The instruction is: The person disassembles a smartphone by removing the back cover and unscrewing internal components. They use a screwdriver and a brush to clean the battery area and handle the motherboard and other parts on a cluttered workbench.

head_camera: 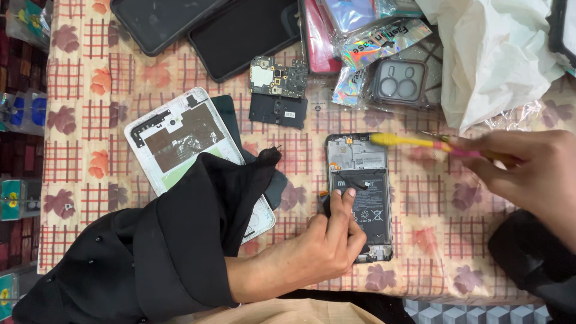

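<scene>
Item one: I am pressing my left hand down on the opened phone, fingers spread flat over its black battery, gripping nothing. The phone is lying back-off near the middle of the worktop, on a checked, flowered cloth.

Item two: I am closing my right hand around a yellow-and-pink tool, its yellow end hovering over the phone's upper right corner; whether it is touching, I cannot tell.

Item three: a white back cover is lying left of the phone, partly under my black sleeve.

Item four: a circuit board and a black plate are sitting above the phone.

Item five: a clear camera-cutout case and a white bag are resting at the upper right.
</scene>
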